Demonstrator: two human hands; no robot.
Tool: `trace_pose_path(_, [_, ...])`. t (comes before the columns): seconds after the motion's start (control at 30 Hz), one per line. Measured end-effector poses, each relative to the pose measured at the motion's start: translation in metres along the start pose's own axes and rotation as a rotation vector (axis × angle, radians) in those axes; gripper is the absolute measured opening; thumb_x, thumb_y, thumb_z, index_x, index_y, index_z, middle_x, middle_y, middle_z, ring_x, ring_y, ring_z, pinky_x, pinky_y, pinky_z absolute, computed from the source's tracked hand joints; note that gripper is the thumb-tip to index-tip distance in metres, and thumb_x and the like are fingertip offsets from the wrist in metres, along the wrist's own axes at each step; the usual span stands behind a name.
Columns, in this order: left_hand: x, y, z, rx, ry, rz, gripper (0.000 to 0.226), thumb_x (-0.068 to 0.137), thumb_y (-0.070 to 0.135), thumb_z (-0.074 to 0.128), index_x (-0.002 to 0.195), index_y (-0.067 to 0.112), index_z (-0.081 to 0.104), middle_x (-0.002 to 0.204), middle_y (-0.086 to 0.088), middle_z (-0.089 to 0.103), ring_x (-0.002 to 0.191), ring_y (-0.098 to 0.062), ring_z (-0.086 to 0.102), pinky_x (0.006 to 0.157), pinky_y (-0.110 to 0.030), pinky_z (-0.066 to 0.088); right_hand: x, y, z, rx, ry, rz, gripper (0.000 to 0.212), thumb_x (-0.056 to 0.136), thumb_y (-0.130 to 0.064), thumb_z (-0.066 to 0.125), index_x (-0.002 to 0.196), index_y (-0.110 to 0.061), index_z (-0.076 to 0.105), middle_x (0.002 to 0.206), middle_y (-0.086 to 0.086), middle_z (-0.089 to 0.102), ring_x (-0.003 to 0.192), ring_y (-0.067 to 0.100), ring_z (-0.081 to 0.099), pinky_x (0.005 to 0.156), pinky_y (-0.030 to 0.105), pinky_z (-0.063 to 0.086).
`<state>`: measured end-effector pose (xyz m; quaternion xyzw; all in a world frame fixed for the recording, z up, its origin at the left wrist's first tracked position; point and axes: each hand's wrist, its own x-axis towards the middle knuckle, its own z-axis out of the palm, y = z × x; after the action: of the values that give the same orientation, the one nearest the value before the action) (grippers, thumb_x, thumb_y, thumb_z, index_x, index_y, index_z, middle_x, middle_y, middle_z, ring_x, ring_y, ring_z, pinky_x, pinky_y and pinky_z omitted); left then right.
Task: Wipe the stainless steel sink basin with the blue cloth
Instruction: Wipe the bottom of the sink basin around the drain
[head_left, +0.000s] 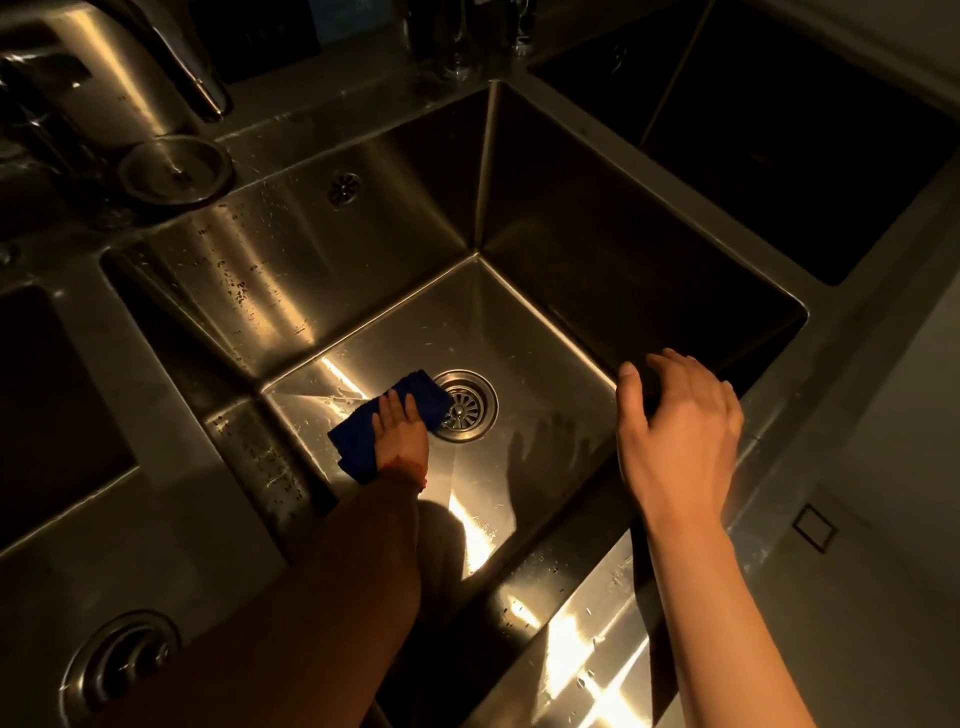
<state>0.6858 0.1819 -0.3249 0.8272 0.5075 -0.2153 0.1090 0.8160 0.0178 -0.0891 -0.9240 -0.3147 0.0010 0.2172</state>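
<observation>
Head view: my left hand (401, 434) lies flat, fingers straight, pressing the blue cloth (387, 423) onto the floor of the stainless steel sink basin (363, 244). The cloth is folded into a rough oblong, and its long axis runs on a diagonal, from the end nearest me and left of the drain (464, 406) up to the corner that touches and slightly overlaps the drain's left rim. My fingers point away from me, toward the basin's back wall, crossing the cloth's middle. A reddish band (402, 467) circles that wrist.

My right hand (680, 431) is to the right of the drain, raised above the basin's right side near its rim, fingers loosely curled and spread, grasping nothing; I cannot tell whether the fingertips touch the steel wall.

The basin holds only the cloth, my left hand and scattered water droplets on its floor and left wall. The drain sits about mid-floor with a slotted strainer inside it. A small round overflow grille (344, 187) is set high in the back-left wall, up and left of the drain.

Far left of the drain lies another dark basin (52, 405), and far right of it a third (810, 156). Up and left of the drain, on the ledge, stands a curved faucet (176, 57) beside a round metal fitting (174, 167).
</observation>
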Motion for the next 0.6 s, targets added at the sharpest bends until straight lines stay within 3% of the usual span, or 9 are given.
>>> trace_pose_path(0.23, [0.018, -0.011, -0.015, -0.027, 0.008, -0.022, 0.072, 0.098, 0.013, 0.045, 0.152, 0.004, -0.001, 0.159, -0.020, 0.000, 0.148, -0.033, 0.002, 0.120, -0.041, 0.010, 0.000, 0.001, 0.000, 0.014, 0.008, -0.007, 0.040, 0.095, -0.034, 0.042, 0.122, -0.008, 0.056, 0.132, 0.011, 0.053, 0.128, 0.024, 0.041, 0.114, 0.042, 0.017])
trace_pose_path(0.6, [-0.008, -0.010, 0.012, -0.015, -0.061, -0.015, 0.063, 0.103, 0.018, 0.030, 0.152, 0.009, -0.008, 0.160, -0.015, -0.009, 0.147, -0.033, -0.007, 0.119, -0.047, 0.004, 0.000, -0.001, 0.001, 0.034, 0.016, 0.006, 0.040, 0.094, -0.033, 0.043, 0.121, -0.007, 0.056, 0.132, 0.012, 0.053, 0.128, 0.025, 0.041, 0.113, 0.043, 0.018])
